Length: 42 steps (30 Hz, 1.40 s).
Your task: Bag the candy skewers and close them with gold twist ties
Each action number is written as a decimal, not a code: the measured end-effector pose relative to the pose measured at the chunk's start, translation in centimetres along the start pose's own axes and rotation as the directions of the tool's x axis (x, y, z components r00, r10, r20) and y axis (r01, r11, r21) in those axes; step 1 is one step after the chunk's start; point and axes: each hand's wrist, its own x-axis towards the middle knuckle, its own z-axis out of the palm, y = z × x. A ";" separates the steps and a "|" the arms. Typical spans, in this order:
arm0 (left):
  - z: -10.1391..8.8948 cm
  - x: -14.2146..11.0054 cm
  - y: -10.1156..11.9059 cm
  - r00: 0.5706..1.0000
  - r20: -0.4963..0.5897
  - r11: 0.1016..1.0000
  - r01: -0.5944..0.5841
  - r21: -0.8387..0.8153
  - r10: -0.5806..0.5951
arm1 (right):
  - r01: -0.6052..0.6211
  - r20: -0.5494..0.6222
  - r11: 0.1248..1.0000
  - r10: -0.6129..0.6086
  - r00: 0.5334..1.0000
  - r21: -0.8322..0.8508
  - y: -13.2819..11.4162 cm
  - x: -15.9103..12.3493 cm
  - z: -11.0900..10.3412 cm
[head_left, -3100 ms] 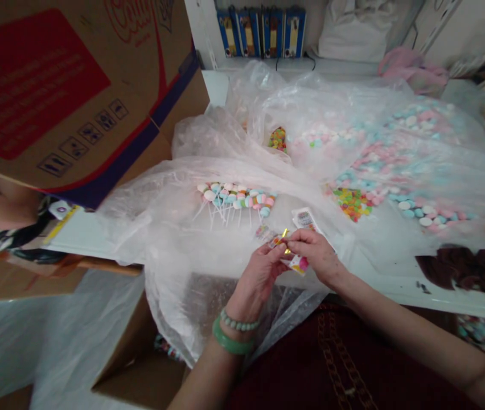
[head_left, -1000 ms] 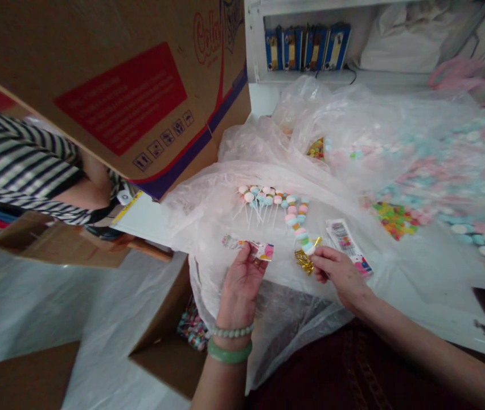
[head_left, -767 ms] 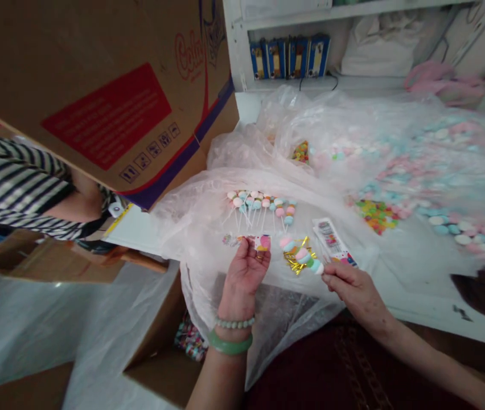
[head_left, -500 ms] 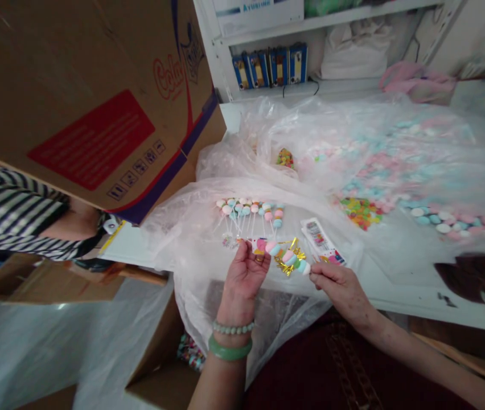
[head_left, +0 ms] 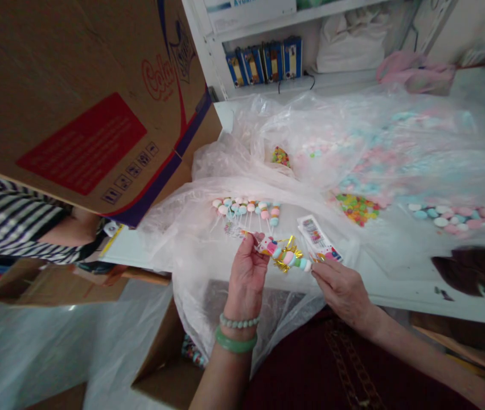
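Marshmallow skewer [head_left: 289,259] has shifted toward bag [head_left: 263,245]; contact unclear.

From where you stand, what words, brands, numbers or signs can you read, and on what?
"Cola": on the cardboard box; purple lettering beside it unclear.
Handling signs, up arrows among them: same box.
Too small or blurred: red panel, printed packets, blue packs.
Cut off: blue lettering on white box.

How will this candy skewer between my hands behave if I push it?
The candy skewer is probably fairly stiff, as it runs nearly straight. It's likely light, being small beside your right hand. Its plump, rounded shape looks soft, so it might dent.
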 end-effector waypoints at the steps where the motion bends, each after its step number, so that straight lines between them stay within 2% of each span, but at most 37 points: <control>1: -0.1 0.1 -0.3 1.000 0.013 0.999 -0.029 0.035 0.028 | 0.004 0.002 1.000 -0.004 1.000 0.010 0.1 0.0 0.1; 5: -0.4 -0.4 -1.6 0.991 0.128 0.979 -0.067 0.191 0.043 | -0.085 0.035 0.986 0.081 0.996 0.140 0.6 0.6 0.6; 8: -0.4 -1.1 -2.2 0.988 0.155 0.972 -0.025 0.232 -0.011 | -0.219 0.140 0.951 0.191 0.971 0.217 1.1 1.0 0.9; 10: -0.5 -1.3 -2.3 0.989 0.143 0.961 -0.003 0.276 -0.038 | -0.240 0.188 0.953 0.206 0.960 0.185 1.3 0.9 0.9; 12: -0.8 -1.0 -2.3 0.989 0.140 0.946 0.009 0.323 -0.057 | -0.195 0.189 0.975 0.172 0.967 0.109 1.2 0.6 1.0; 15: -1.1 -0.4 -2.3 0.987 0.153 0.965 -0.001 0.261 -0.040 | -0.145 0.199 0.987 0.128 0.972 0.073 0.5 0.4 0.9; 19: -1.3 -0.1 -2.6 0.981 0.192 0.987 0.003 0.162 -0.035 | -0.291 0.286 0.920 0.213 0.934 0.263 -0.5 1.1 1.0; 22: -1.5 -0.3 -2.8 0.970 0.235 0.973 0.014 0.230 -0.069 | -0.466 0.376 0.765 0.312 0.873 0.446 -0.5 1.7 1.2; 24: -1.7 -0.4 -2.7 0.964 0.245 0.958 0.029 0.284 -0.102 | -0.617 0.500 0.553 0.368 0.784 0.559 -0.4 2.0 1.4; 26: -2.0 -0.3 -2.3 0.962 0.232 0.939 0.059 0.340 -0.144 | -0.737 0.648 0.282 0.353 0.675 0.614 -0.2 2.0 1.5; 27: -2.2 -0.1 -2.1 0.962 0.219 0.928 0.075 0.366 -0.164 | -0.767 0.699 0.165 0.329 0.635 0.620 -0.1 2.0 1.5; 28: -2.4 0.1 -1.8 0.962 0.204 0.917 0.089 0.388 -0.180 | -0.779 0.728 0.080 0.306 0.613 0.622 0.0 2.0 1.4; 30: -2.8 0.5 -1.2 0.963 0.176 0.900 0.114 0.421 -0.204 | -0.785 0.753 -0.005 0.286 0.593 0.620 0.1 2.0 1.1; 35: -3.4 1.0 0.1 0.955 0.163 0.851 0.132 0.509 -0.246 | -0.812 0.784 0.000 0.263 0.563 0.583 0.6 2.2 0.6; 39: -3.0 0.4 0.0 0.946 0.206 0.823 0.094 0.561 -0.248 | -0.832 0.804 0.033 0.237 0.545 0.554 0.6 2.1 1.0; 41: -2.7 0.0 -0.4 0.940 0.237 0.838 0.083 0.539 -0.245 | -0.826 0.787 0.110 0.260 0.560 0.552 0.5 1.9 1.5; 42: -2.6 -0.1 -0.8 0.939 0.247 0.851 0.082 0.518 -0.241 | -0.808 0.753 0.196 0.292 0.590 0.556 0.5 1.9 1.7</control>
